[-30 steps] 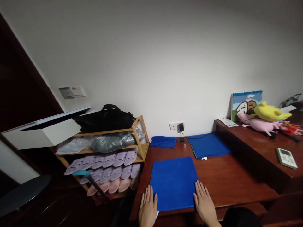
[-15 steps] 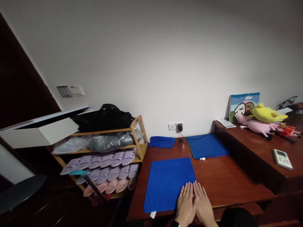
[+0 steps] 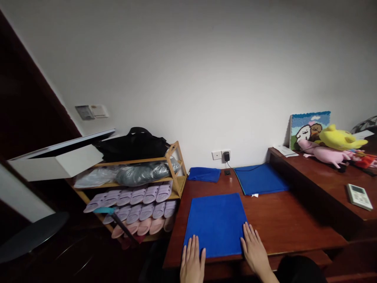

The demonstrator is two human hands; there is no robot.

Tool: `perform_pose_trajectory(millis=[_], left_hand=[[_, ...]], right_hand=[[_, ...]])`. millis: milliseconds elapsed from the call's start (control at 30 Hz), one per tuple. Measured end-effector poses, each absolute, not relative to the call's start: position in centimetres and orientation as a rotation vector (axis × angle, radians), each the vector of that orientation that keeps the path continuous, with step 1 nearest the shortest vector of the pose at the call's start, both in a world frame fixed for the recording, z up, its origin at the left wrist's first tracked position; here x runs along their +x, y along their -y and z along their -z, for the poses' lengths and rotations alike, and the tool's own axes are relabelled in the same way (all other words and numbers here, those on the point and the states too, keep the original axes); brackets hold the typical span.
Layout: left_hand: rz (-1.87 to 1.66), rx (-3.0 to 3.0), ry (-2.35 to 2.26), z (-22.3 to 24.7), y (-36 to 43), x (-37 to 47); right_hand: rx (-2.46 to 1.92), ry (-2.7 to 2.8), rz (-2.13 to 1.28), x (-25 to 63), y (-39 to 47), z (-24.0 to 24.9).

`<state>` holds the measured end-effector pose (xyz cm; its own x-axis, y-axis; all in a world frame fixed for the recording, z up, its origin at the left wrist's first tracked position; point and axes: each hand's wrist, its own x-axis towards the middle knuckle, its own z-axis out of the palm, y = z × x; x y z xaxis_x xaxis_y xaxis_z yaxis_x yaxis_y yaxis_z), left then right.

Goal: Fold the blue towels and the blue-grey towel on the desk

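Observation:
A blue cloth [image 3: 217, 224] lies spread flat near the front edge of the brown table [image 3: 271, 220]. My left hand [image 3: 193, 261] rests on its front left corner, fingers stretched out. At the cloth's front right corner lies my right hand [image 3: 255, 249], also flat, fingertips by the cloth's right edge. Neither hand grips anything. Farther back on the table are a folded blue cloth [image 3: 204, 174] at the left and a larger flat blue cloth [image 3: 262, 180] with a white tag at the right.
A black plug [image 3: 226, 156] sits in the wall socket, its cable crossing the right rear cloth. Left stands a slipper rack [image 3: 176, 184] with a black bag [image 3: 135, 144]. Plush toys [image 3: 326, 153] and a white remote-like device [image 3: 359, 196] lie on the raised right surface.
My hands, side by side before at the cloth's right front, are now apart. My left hand has moved left to the other front corner; my right hand has shifted slightly right.

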<state>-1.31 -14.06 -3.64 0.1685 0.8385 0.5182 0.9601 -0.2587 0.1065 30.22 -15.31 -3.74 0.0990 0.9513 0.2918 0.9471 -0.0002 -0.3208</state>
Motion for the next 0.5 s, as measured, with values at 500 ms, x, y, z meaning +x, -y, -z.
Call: perform_pose_trajectory(millis=[500], left_hand=[[0.777,-2.163,1.743,4.4,13.8,-1.2]], right_hand=[[-1.891,1.869,0.032,30.3,18.0,5.1]])
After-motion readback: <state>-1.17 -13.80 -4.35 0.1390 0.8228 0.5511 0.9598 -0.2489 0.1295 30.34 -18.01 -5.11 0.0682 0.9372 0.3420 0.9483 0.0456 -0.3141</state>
